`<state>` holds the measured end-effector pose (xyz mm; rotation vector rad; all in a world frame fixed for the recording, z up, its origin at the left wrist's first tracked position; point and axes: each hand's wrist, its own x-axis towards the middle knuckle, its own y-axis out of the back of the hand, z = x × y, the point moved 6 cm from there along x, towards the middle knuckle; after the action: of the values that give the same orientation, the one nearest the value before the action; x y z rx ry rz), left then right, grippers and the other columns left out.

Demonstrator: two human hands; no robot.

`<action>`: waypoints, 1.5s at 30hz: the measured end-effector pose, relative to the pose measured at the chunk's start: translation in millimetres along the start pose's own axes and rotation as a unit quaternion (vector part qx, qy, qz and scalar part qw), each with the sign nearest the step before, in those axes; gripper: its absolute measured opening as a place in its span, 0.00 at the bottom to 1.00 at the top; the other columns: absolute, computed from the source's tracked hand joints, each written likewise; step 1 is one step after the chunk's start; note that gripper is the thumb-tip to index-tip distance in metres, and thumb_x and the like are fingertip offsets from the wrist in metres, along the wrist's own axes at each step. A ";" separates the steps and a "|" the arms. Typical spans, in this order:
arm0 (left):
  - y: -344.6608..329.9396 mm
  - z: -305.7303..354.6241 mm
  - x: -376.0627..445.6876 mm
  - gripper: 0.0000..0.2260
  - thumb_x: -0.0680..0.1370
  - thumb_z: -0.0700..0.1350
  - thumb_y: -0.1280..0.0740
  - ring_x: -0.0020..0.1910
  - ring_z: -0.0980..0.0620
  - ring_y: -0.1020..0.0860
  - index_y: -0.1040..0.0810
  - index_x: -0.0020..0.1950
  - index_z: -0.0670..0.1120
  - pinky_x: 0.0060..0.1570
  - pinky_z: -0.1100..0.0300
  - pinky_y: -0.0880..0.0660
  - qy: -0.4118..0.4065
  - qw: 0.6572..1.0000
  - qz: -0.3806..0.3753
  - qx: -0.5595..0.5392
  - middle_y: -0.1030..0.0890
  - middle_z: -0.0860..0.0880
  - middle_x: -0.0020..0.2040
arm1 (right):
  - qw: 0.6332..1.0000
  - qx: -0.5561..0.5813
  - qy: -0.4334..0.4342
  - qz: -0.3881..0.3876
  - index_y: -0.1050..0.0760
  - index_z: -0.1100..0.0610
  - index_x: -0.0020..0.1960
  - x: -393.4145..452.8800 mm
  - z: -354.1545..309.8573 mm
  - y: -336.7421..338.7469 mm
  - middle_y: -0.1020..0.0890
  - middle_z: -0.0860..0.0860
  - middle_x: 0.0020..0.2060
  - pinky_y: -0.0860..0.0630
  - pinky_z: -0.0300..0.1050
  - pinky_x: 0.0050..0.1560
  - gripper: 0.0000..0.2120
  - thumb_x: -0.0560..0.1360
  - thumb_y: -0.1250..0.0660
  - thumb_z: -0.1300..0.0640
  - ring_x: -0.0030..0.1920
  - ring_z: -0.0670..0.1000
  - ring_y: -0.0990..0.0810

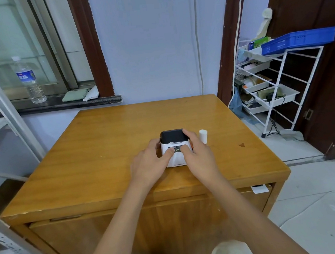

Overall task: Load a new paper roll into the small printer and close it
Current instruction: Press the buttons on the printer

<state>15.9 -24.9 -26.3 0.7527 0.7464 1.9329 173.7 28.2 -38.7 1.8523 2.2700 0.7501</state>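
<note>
A small printer (173, 138) with a white body and a black lid sits on the wooden table (101, 147), lid down. My left hand (150, 162) grips its left side, thumb resting on the white front panel. My right hand (197, 154) holds the right side, thumb on the panel and fingers curled over the lid's right edge. A white paper roll (203, 135) stands upright on the table just right of the printer, touching neither hand as far as I can tell.
A white wire rack (279, 83) with trays and a blue basket (299, 40) stands to the right of the table. A water bottle (29, 80) and folded cloths rest on the windowsill behind. A grey metal shelf frame (1, 105) is on the left.
</note>
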 end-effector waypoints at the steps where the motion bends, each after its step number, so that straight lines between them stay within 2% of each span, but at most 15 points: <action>1: 0.0 0.2 -0.1 0.26 0.80 0.63 0.38 0.68 0.50 0.21 0.30 0.76 0.56 0.52 0.57 0.30 0.000 1.000 0.000 0.000 0.21 0.57 0.72 | 1.000 0.000 0.001 0.000 0.36 0.42 0.78 -0.3 0.2 0.0 0.17 0.43 0.50 0.21 0.49 0.46 0.26 0.81 0.42 0.50 0.45 0.48 0.19; 6: 0.1 1.5 -0.1 0.27 0.80 0.63 0.38 0.69 0.50 0.22 0.31 0.78 0.55 0.51 0.59 0.31 0.001 1.000 -0.002 0.009 0.21 0.56 0.73 | 1.000 0.003 0.002 0.003 0.36 0.42 0.78 -0.1 1.3 0.3 0.17 0.43 0.48 0.22 0.47 0.44 0.26 0.81 0.42 0.50 0.42 0.47 0.19; 11: 0.3 1.8 -0.5 0.27 0.80 0.63 0.37 0.69 0.50 0.21 0.31 0.78 0.54 0.52 0.58 0.29 -0.001 1.000 -0.003 0.005 0.21 0.56 0.73 | 1.000 -0.002 0.006 0.005 0.36 0.43 0.78 0.5 1.0 0.1 0.17 0.43 0.52 0.22 0.47 0.46 0.26 0.81 0.42 0.50 0.45 0.47 0.19; 18: 1.0 2.7 -1.7 0.27 0.80 0.62 0.37 0.69 0.50 0.22 0.31 0.78 0.55 0.52 0.58 0.31 0.002 1.000 -0.008 0.000 0.22 0.57 0.73 | 1.000 0.002 0.006 0.005 0.35 0.43 0.78 0.0 1.1 0.6 0.17 0.42 0.49 0.24 0.44 0.42 0.25 0.81 0.41 0.51 0.42 0.46 0.19; 24: 0.4 0.7 -1.7 0.27 0.80 0.63 0.37 0.69 0.49 0.22 0.31 0.77 0.55 0.55 0.56 0.29 0.002 1.000 -0.007 -0.003 0.21 0.56 0.73 | 1.000 0.011 0.008 0.004 0.35 0.42 0.78 0.9 3.2 -1.1 0.16 0.45 0.55 0.25 0.44 0.43 0.26 0.80 0.42 0.49 0.45 0.47 0.19; 28: 0.9 2.5 -1.7 0.27 0.80 0.62 0.37 0.69 0.49 0.21 0.31 0.78 0.55 0.51 0.58 0.31 -0.002 1.000 -0.005 0.003 0.22 0.56 0.73 | 1.000 0.010 0.009 0.005 0.35 0.43 0.78 1.0 3.6 -0.8 0.17 0.44 0.48 0.26 0.44 0.41 0.26 0.80 0.42 0.50 0.40 0.46 0.21; 33: 0.7 1.7 -1.6 0.27 0.80 0.62 0.37 0.68 0.48 0.21 0.31 0.77 0.55 0.52 0.56 0.29 -0.002 1.000 -0.006 0.000 0.21 0.56 0.73 | 1.000 0.010 0.011 0.005 0.35 0.44 0.79 1.2 3.2 -0.9 0.16 0.46 0.54 0.25 0.45 0.43 0.27 0.80 0.42 0.50 0.43 0.46 0.20; 40: 0.9 2.0 -2.0 0.27 0.80 0.62 0.37 0.68 0.48 0.21 0.31 0.77 0.55 0.58 0.54 0.25 -0.001 1.000 -0.007 -0.002 0.21 0.56 0.73 | 1.000 0.007 0.013 0.008 0.35 0.44 0.79 0.6 2.5 0.3 0.17 0.44 0.47 0.25 0.45 0.40 0.26 0.81 0.41 0.52 0.39 0.47 0.20; 45: 1.7 2.6 -3.0 0.26 0.81 0.62 0.37 0.68 0.49 0.21 0.31 0.77 0.55 0.51 0.58 0.30 -0.001 1.000 -0.004 0.002 0.21 0.56 0.73 | 1.000 0.011 0.012 0.007 0.35 0.44 0.78 -0.1 2.3 0.4 0.17 0.44 0.46 0.24 0.46 0.40 0.25 0.81 0.41 0.52 0.39 0.47 0.20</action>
<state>18.2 -27.7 -24.0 0.7529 0.7502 1.9244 175.0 28.9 -40.6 1.8794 2.2917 0.7571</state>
